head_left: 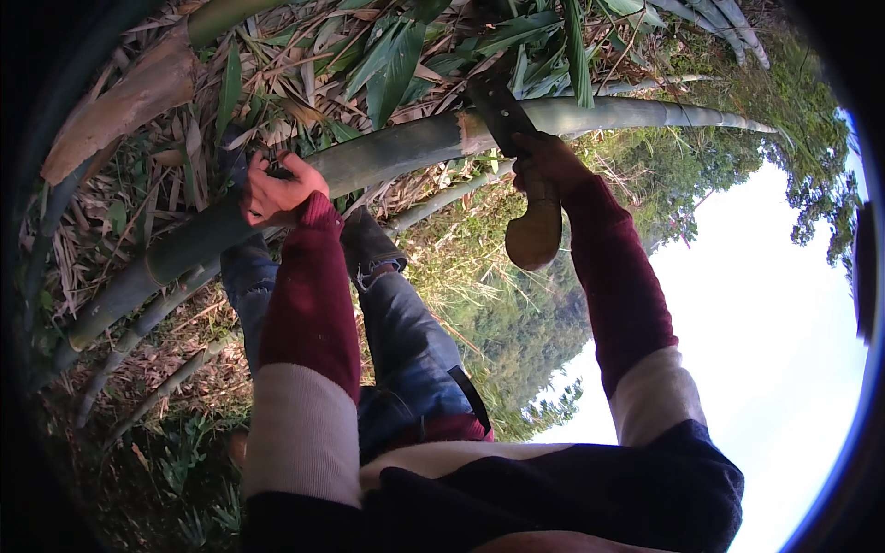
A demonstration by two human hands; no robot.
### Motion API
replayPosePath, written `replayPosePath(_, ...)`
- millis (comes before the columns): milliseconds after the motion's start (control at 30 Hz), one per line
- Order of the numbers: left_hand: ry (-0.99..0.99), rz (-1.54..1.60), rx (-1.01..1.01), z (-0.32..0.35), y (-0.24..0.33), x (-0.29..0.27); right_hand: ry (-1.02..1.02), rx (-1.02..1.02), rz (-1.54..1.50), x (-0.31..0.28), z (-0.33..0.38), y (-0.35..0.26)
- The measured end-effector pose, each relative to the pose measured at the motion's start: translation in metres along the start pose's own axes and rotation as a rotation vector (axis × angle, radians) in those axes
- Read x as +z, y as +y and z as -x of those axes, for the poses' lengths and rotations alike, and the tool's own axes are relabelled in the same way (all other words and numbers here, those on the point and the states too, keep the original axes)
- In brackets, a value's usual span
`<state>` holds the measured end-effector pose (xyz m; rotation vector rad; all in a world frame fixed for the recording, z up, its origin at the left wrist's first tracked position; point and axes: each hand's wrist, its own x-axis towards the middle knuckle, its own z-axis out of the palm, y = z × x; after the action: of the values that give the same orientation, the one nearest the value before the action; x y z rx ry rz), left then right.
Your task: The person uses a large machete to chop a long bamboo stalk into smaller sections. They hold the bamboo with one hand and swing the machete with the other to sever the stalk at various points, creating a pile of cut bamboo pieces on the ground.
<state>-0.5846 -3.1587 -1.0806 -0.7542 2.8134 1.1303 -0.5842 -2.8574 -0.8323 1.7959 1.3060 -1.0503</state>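
A thick green bamboo stalk (pixel 396 155) runs slantwise from the lower left to the far right. My left hand (pixel 278 192) is against it left of the middle, thumb and fingers apart and loosely bent; part of the fingers is hard to make out. In my right hand (pixel 550 164) is a machete, fingers wrapped round its grip. Its dark blade (pixel 501 109) crosses in front of the stalk, and its curved wooden handle (pixel 535 230) hangs below the hand. Beside the blade, a pale tan band (pixel 474 133) shows on the stalk.
Dry leaves (pixel 313 69) and broad green leaves (pixel 396 69) lie beyond the stalk. A brown sheath piece (pixel 124 106) is at upper left. Thinner bamboo stalks (pixel 147 323) run below the thick one. My jeans-clad legs (pixel 406 323) and boot (pixel 367 241) are close to it.
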Motion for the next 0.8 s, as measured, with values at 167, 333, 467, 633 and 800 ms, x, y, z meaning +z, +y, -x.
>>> replayPosePath(167, -0.052, -0.181, 0.076, -0.01, 0.019, -0.019, 0.057, -0.114, 0.108, 0.041, 0.002, 0.004)
replayPosePath(333, -0.008, -0.107, 0.042, 0.0, -0.013, -0.001, 0.034, -0.136, -0.035, 0.02, 0.007, 0.03)
replayPosePath(467, -0.033, -0.141, 0.095, -0.006, 0.002, -0.012, 0.154, -0.223, 0.034, 0.03, 0.016, 0.021)
replayPosePath(633, 0.006, -0.247, 0.166, -0.007, 0.007, -0.009, -0.015, -0.214, -0.026, 0.038, 0.022, 0.044)
replayPosePath(800, 0.019, -0.277, 0.169, -0.007, 0.011, -0.014, 0.398, -0.263, -0.054, 0.038, 0.007, 0.046)
